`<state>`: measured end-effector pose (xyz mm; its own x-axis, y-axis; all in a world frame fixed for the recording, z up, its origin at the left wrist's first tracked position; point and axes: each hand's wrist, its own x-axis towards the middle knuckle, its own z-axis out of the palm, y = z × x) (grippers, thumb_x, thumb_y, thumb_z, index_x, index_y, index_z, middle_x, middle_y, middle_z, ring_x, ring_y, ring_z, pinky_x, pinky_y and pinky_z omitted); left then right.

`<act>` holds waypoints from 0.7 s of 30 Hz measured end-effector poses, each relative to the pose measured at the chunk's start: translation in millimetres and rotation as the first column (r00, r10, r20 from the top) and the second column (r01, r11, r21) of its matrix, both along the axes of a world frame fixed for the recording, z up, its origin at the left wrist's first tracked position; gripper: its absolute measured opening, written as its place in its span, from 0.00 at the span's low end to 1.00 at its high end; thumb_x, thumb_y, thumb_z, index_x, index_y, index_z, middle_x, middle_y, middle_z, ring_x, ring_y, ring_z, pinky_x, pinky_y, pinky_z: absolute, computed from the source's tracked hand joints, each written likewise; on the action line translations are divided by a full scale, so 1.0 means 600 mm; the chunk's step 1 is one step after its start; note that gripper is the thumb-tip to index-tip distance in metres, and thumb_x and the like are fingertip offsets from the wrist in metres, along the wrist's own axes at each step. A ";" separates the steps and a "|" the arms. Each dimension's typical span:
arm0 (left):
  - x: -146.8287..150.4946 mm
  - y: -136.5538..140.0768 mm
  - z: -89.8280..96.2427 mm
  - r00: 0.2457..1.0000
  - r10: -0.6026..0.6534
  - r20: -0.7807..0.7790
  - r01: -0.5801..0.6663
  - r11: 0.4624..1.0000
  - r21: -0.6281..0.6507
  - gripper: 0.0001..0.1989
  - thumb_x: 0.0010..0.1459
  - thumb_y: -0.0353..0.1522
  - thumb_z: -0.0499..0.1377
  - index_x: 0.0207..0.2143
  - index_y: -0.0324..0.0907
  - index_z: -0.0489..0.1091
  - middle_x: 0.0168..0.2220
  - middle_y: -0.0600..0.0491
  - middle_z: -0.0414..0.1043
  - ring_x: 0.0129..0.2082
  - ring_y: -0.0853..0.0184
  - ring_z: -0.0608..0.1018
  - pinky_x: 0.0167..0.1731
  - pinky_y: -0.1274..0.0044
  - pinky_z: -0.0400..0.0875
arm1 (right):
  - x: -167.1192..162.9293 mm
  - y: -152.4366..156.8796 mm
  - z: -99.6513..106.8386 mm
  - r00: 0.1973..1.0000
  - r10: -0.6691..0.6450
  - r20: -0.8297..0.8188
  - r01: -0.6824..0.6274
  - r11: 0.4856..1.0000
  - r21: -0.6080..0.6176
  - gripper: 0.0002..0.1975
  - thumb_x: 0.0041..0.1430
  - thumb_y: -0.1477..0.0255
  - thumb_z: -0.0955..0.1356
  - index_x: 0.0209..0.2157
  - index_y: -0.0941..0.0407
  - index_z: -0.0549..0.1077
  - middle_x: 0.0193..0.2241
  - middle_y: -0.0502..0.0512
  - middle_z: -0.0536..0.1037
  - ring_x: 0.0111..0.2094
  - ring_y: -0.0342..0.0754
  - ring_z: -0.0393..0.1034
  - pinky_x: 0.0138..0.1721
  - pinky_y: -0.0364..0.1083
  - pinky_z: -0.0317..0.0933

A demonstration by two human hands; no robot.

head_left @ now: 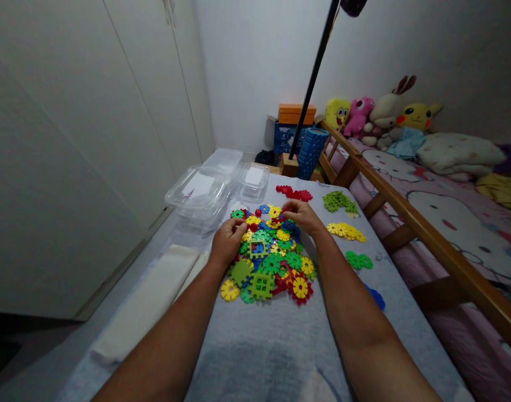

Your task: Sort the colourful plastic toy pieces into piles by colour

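A mixed pile of plastic gear-and-square building pieces (272, 263) in red, yellow, green and blue lies on the cloth-covered table. At its left edge my left hand (229, 241) is closed, thumb and fingertips together by the yellow and red pieces. My right hand (302, 216) reaches over the upper right of the pile, its fingers pinched beside red and yellow pieces. Whatever either pinch holds is too small to make out. Single-colour groups line the right side: red pieces (295, 194), light green pieces (339, 202), yellow discs (346, 231), green discs (358, 260) and blue discs (375, 297).
Clear plastic containers (200, 192) stand at the table's back left, with a smaller clear box (254, 176) beside them. Folded cream cloth (148, 301) lies left of my forearm. A wooden bed rail (406, 237) runs along the right. Behind the table rises a black pole (316, 75).
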<state>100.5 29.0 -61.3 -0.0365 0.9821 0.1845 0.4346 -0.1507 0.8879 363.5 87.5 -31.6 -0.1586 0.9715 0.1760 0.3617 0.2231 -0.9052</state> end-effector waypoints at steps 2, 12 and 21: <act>0.000 0.000 -0.001 1.000 0.003 0.004 -0.003 1.000 -0.002 0.18 0.59 0.46 0.56 0.39 0.43 0.77 0.37 0.51 0.79 0.36 0.61 0.77 0.42 0.71 0.69 | -0.005 -0.004 0.008 0.996 0.067 0.056 -0.068 0.998 0.009 0.09 0.47 0.67 0.70 0.31 0.56 0.76 0.26 0.47 0.73 0.28 0.44 0.63 0.32 0.43 0.57; -0.002 0.002 -0.005 1.000 -0.017 0.004 0.017 1.000 -0.007 0.18 0.60 0.45 0.56 0.39 0.43 0.77 0.38 0.52 0.79 0.37 0.62 0.78 0.41 0.72 0.68 | -0.025 -0.023 0.038 0.966 0.094 0.241 -0.105 0.994 0.035 0.15 0.48 0.73 0.65 0.37 0.57 0.80 0.22 0.44 0.65 0.24 0.41 0.56 0.27 0.42 0.49; -0.002 0.005 -0.010 1.000 -0.004 -0.011 0.004 1.000 -0.007 0.18 0.59 0.45 0.56 0.40 0.43 0.77 0.39 0.51 0.79 0.38 0.61 0.78 0.40 0.71 0.69 | -0.021 -0.015 0.035 0.997 -0.072 -0.037 0.074 0.996 0.044 0.10 0.47 0.65 0.71 0.29 0.57 0.74 0.23 0.47 0.71 0.26 0.42 0.62 0.28 0.43 0.55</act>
